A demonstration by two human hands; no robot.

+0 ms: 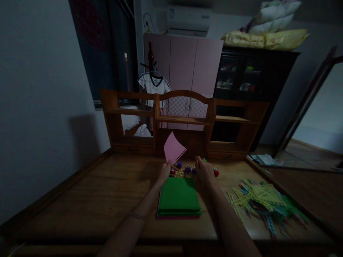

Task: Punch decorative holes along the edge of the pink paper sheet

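My left hand point(165, 170) pinches the lower corner of a pink sheet of paper point(173, 147), held up above the desk. A row of small punched holes runs along the sheet's lower right edge. My right hand point(204, 169) is closed with curled fingers, just right of the sheet; whatever it may hold is hidden. Around it sit several small craft punches, among them a purple one point(187, 169) and a red one point(216, 172). Between my forearms lies a stack of green sheets point(179, 195), with pink showing at its bottom edge.
Small paper bits point(182, 173) are scattered behind the stack. A heap of yellow, green and blue punched paper strips point(261, 200) covers the desk's right side. The wooden desk point(107, 192) has a shelf unit point(183, 119) along its back, and a wall borders it on the left.
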